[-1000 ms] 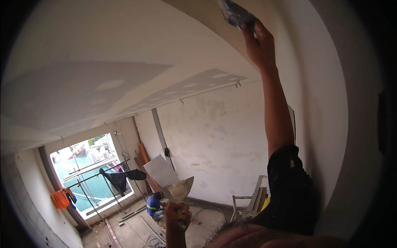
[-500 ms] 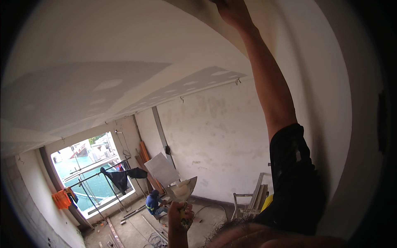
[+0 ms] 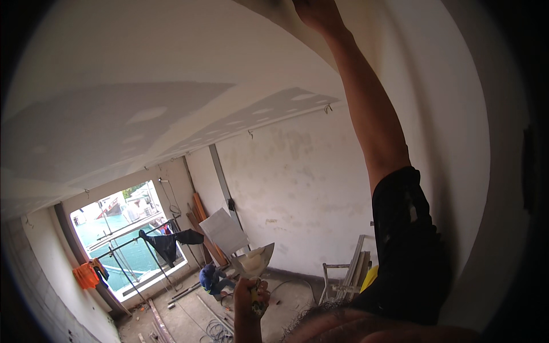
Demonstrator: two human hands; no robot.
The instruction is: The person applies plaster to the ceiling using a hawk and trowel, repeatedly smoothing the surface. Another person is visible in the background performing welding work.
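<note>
My left hand (image 3: 251, 298), low in the middle of the head view, is closed round the yellow-green handle of a broad putty knife (image 3: 264, 258). Its wide blade points upward and carries a lump of cream-coloured compound (image 3: 247, 264). Stretched far up, my right hand (image 3: 319, 16) is at the ceiling (image 3: 171, 34) near where it meets the right wall (image 3: 434, 74). The upper edge of the picture cuts off its fingers, so what they hold cannot be made out.
Down on the floor a co-worker (image 3: 213, 280) in blue crouches. Dark clothes (image 3: 166, 247) and an orange garment (image 3: 86, 275) hang on a pipe rack before the window (image 3: 137, 251). A pale board (image 3: 224, 231), leaning planks (image 3: 357, 268) and coiled cable (image 3: 216, 330) lie farther off.
My right hand and forearm have shifted slightly left along the ceiling. My left hand holds the putty knife almost unmoved. The co-worker has bent lower.
</note>
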